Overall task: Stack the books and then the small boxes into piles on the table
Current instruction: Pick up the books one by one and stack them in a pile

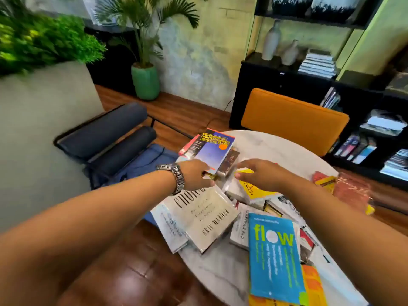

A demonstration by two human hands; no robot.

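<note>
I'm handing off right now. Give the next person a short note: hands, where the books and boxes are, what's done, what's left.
Left hand and right hand both hold the blue-purple book at its near end, over the far-left edge of the marble table.
Books: pile just started under it; the Choice book, yellow book and Flow book lie scattered.
Small boxes: loose at the right edge, unstacked.
Left: gather remaining books, then the boxes.

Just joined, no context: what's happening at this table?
A person is gathering books on a round marble table. Both hands, left hand and right hand, hold a blue-purple book over the far-left edge. Other books, like the blue Flow book and the white Choice book, lie scattered, unstacked.
</note>
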